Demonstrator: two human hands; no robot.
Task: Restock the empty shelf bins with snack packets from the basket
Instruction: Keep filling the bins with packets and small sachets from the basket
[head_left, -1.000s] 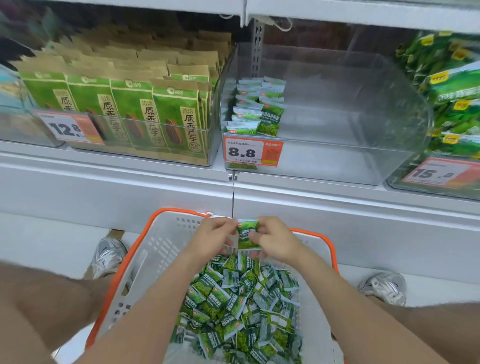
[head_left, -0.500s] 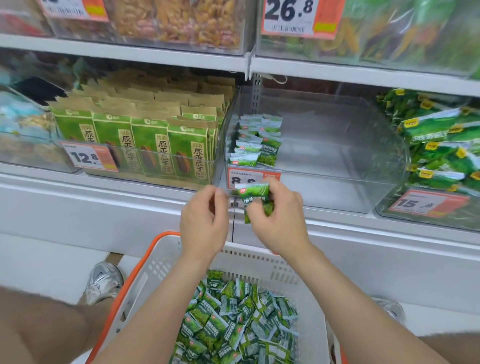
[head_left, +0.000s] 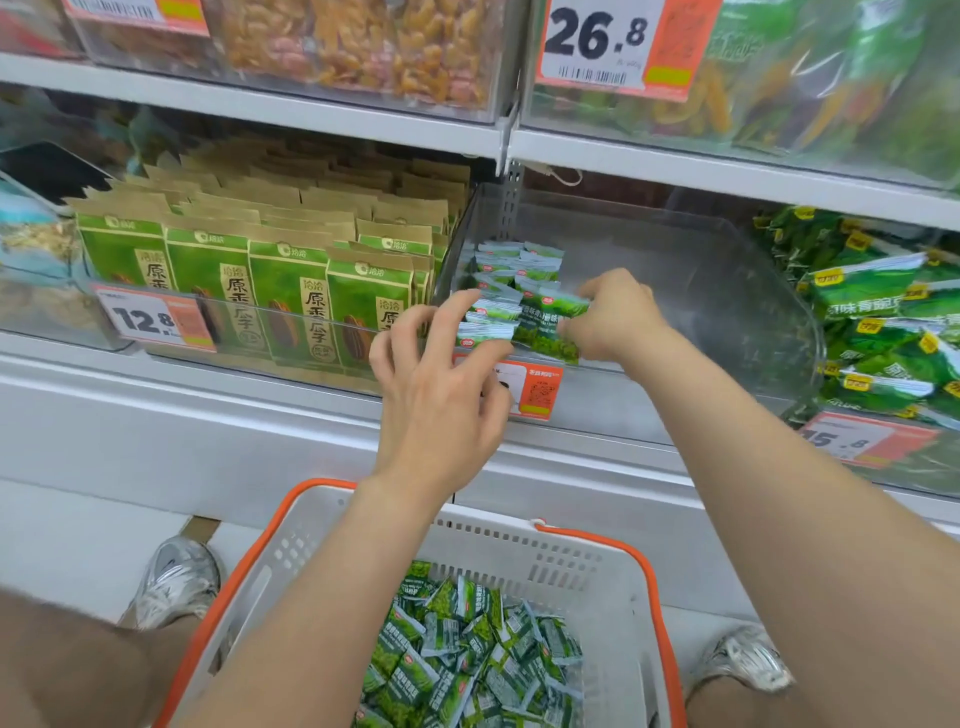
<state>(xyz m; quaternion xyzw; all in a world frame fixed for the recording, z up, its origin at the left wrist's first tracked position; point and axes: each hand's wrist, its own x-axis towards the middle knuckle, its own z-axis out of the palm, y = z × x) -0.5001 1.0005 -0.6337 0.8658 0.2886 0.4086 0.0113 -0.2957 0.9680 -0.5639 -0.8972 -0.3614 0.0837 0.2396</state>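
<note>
A clear shelf bin (head_left: 717, 312) holds a short row of small green-and-white snack packets (head_left: 519, 262) along its left wall. My right hand (head_left: 618, 317) pinches a few green packets (head_left: 550, 325) at the front of that row, just inside the bin's front lip. My left hand (head_left: 436, 395) hovers in front of the bin with fingers spread, its fingertips at the white packet edges at the row's front. Below, a white basket with an orange rim (head_left: 657, 592) holds several loose green packets (head_left: 467, 660).
Kraft-and-green seed bags (head_left: 260, 275) fill the bin to the left, and bigger green bags (head_left: 883, 322) fill the bin to the right. An upper shelf (head_left: 311, 111) of bulk snacks hangs overhead. My shoes (head_left: 176, 582) flank the basket on the floor.
Both hands rose from the basket to the bin. My right hand carried the green packets up over the bin's lip to the row, and my left hand let go and spread its fingers.
</note>
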